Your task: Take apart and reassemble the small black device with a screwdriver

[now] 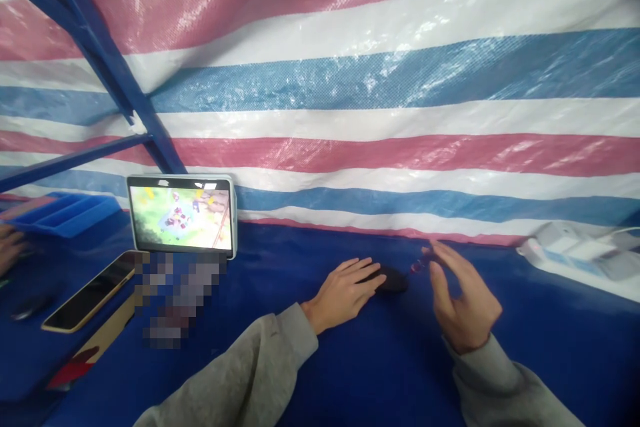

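My left hand (353, 290) lies palm down with its fingers stretched out over a flat, dark rounded object (393, 279), and partly covers it. The kind of that object is not clear. A small dark-red item (416, 267), blurred, shows just off its right end. It reaches up to the fingertips of my right hand (463, 300). Thumb and fingers of that hand are curved toward each other, and the fingertips appear to hold the red item. Both hands are over the blue tabletop (390, 367).
To the left, a tablet (183, 217) with a lit screen stands upright. Nearby are a phone (95, 290), a blue compartment tray (67, 213) and another person's hand (10, 247). A white power strip (575, 253) lies at right. Striped sheeting (375, 80) hangs behind, beside blue frame bars (107, 57).
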{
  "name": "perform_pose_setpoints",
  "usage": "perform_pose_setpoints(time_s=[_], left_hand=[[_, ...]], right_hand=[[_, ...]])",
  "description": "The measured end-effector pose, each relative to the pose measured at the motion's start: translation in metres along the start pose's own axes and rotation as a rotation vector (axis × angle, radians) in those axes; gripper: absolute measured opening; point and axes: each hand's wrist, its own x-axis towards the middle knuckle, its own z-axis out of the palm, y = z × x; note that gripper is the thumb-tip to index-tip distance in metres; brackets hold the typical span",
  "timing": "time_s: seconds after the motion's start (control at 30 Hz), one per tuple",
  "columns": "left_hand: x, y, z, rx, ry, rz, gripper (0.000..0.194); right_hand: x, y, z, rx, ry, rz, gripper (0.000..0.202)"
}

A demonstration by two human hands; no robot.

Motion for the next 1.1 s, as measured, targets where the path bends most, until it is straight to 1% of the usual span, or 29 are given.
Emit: perform_pose_setpoints(time_s=[0.13, 0.23, 0.33, 0.43, 0.53, 0.7, 0.83, 0.93, 1.03, 1.1], left_hand=[[0.000, 0.000, 0.000, 0.012, 0.000, 0.010, 0.034], [0.000, 0.001, -0.001, 0.024, -0.018, 0.011, 0.035], [0.001, 0.002, -0.002, 0.040, -0.047, 0.016, 0.036], [0.001, 0.003, -0.002, 0.057, -0.087, 0.027, 0.039], [0.001, 0.002, 0.000, 0.070, -0.110, 0.048, 0.041], [0.000, 0.000, 0.003, 0.074, -0.108, 0.063, 0.041], [0.000, 0.000, 0.003, 0.099, -0.092, 0.070, 0.039], [0.000, 0.001, 0.003, 0.108, -0.082, 0.081, 0.038], [0.000, 0.002, 0.003, 0.117, -0.080, 0.075, 0.038], [0.000, 0.002, 0.002, 0.118, -0.086, 0.072, 0.038]], right_hand=[[0.000, 0.000, 0.001, -0.004, 0.037, 0.000, 0.033], [-0.001, 0.001, 0.003, 0.034, 0.013, 0.019, 0.030], [-0.003, 0.001, 0.006, 0.084, -0.011, 0.068, 0.030], [-0.003, 0.000, 0.007, 0.101, 0.014, 0.091, 0.025], [-0.002, -0.002, 0.009, 0.071, 0.042, 0.084, 0.022], [-0.004, -0.002, 0.010, 0.129, 0.009, 0.111, 0.028], [-0.006, 0.000, 0.010, 0.074, 0.057, 0.081, 0.029], [-0.004, 0.000, 0.008, 0.037, 0.056, 0.056, 0.028], [-0.003, -0.001, 0.006, 0.070, 0.043, 0.083, 0.028], [-0.003, -0.001, 0.006, 0.071, 0.083, 0.090, 0.025]])
